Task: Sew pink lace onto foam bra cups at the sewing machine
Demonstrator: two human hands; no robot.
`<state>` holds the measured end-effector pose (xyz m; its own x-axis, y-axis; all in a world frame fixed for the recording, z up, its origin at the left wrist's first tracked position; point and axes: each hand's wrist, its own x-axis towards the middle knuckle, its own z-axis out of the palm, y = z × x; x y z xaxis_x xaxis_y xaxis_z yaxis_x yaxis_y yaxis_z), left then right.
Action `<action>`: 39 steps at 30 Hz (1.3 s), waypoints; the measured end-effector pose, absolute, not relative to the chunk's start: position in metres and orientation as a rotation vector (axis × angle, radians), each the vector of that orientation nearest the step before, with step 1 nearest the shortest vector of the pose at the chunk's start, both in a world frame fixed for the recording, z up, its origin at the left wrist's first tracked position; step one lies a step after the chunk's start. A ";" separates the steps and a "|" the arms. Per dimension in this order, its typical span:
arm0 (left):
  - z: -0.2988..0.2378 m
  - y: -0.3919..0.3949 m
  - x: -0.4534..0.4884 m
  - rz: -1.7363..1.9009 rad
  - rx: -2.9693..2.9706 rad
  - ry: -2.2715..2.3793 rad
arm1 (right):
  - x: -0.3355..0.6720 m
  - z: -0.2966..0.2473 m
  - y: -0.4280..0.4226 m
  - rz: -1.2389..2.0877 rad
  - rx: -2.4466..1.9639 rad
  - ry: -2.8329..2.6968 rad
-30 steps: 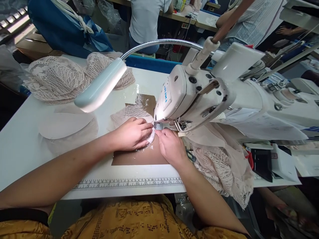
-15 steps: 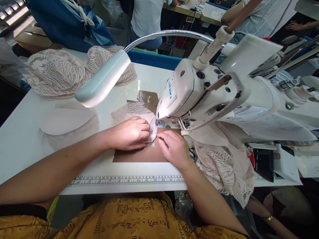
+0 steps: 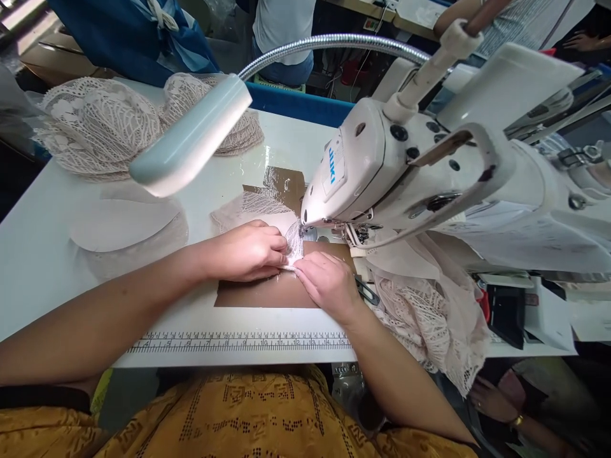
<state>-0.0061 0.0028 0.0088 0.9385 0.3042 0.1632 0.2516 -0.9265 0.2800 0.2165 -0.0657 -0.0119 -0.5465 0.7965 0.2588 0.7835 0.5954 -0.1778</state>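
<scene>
A pale lace fabric piece (image 3: 294,240) lies under the needle area of a white sewing machine (image 3: 353,172). My left hand (image 3: 252,250) is closed on its left side, the fingertips curled over the cloth. At its near edge my right hand (image 3: 327,280) pinches the fabric between thumb and forefinger, close to the left fingertips. More of the lace spreads flat behind my left hand. Below both hands is a brown sheet (image 3: 267,294) fixed on the white table. The needle itself is hidden by the machine head.
A lamp (image 3: 191,137) on a bendy metal neck hangs over the table. Folded lace (image 3: 100,127) is piled at back left, near pale curved pieces (image 3: 126,226). Crumpled lace (image 3: 424,312) hangs at right beside small scissors (image 3: 366,289). A printed ruler (image 3: 248,342) runs along the front edge.
My right hand has moved slightly left and now pinches the fabric's near edge. The lace edge, rounded before, is drawn straighter between both hands. The camera view has shifted a little.
</scene>
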 end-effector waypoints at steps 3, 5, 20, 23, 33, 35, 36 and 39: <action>0.008 0.003 -0.007 0.280 2.860 0.409 | 0.221 -0.010 -0.068 0.122 -1.179 -2.590; 0.008 0.002 -0.007 0.252 2.858 0.389 | 0.222 -0.008 -0.069 0.155 -1.103 -2.622; 0.009 0.000 -0.002 0.347 2.801 0.431 | 0.222 -0.010 -0.070 0.059 -1.322 -2.569; 0.002 -0.002 0.006 0.428 2.824 0.546 | 0.221 -0.011 -0.070 0.003 -1.305 -2.572; -0.003 -0.006 0.012 0.373 2.883 0.739 | 0.220 -0.009 -0.070 -0.005 -1.332 -2.571; -0.002 -0.005 0.011 0.363 2.888 0.735 | 0.219 -0.008 -0.069 -0.004 -1.371 -2.570; -0.002 -0.004 0.011 0.358 2.892 0.735 | 0.219 -0.008 -0.069 -0.006 -1.393 -2.570; -0.004 -0.001 0.012 0.343 2.903 0.760 | 0.218 -0.008 -0.066 -0.022 -1.467 -2.570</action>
